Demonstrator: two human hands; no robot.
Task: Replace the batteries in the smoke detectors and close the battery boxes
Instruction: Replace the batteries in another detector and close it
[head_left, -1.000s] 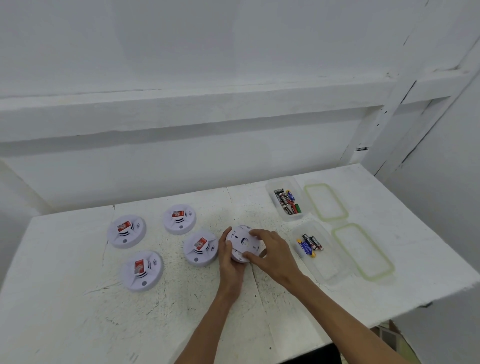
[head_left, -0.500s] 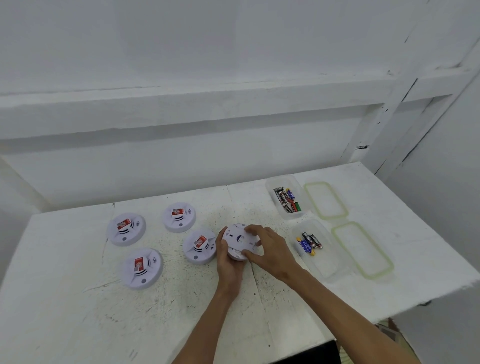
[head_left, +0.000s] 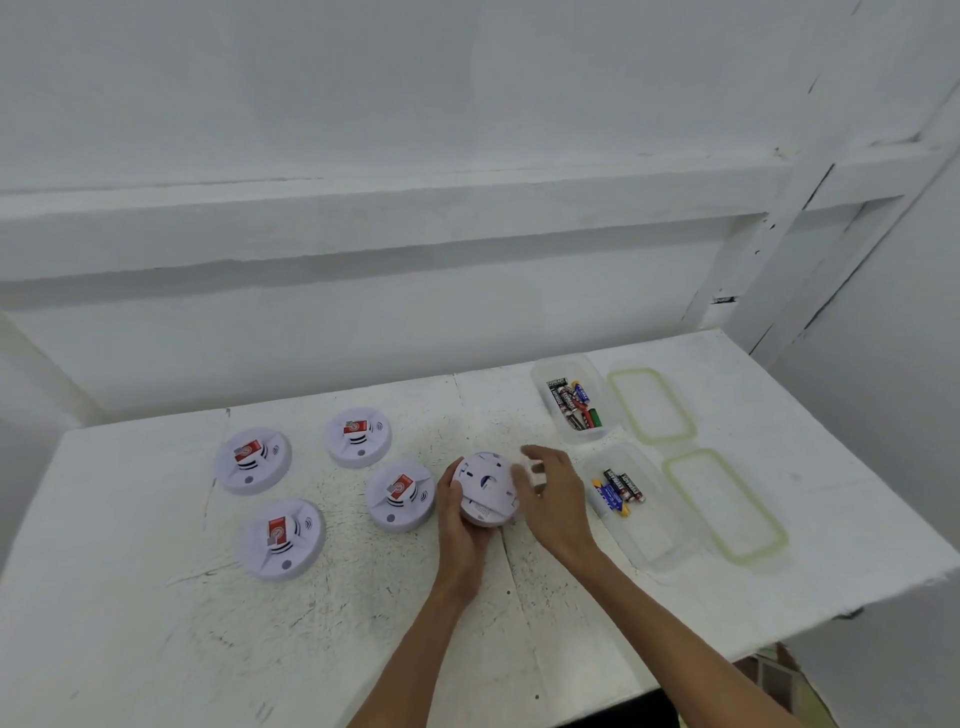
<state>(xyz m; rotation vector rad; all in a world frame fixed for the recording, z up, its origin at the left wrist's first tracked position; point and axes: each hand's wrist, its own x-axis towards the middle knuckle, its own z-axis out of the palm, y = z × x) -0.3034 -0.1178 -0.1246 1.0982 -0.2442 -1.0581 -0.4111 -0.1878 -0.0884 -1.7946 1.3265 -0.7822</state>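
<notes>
On the white table (head_left: 156, 623), four smoke detectors lie face up, each with a red label: the far-left detector (head_left: 253, 460), the front-left detector (head_left: 281, 539), the back detector (head_left: 358, 436) and the middle detector (head_left: 400, 495). Just right of the middle one, the left hand (head_left: 460, 525) grips the turned detector (head_left: 485, 488) by its left edge, thumb over the rim, tilting its underside toward the camera. The right hand (head_left: 558, 499) is beside this detector's right edge. It is blurred, with a pale patch among the fingers, so its grip cannot be told. Farther right stand two clear boxes: the far box (head_left: 605, 374) holding the mixed batteries (head_left: 571, 405), and the near box (head_left: 654, 535) holding the few batteries (head_left: 618, 491). Beside them lie the far lid (head_left: 652, 408) and the near lid (head_left: 727, 506), both green-rimmed.
</notes>
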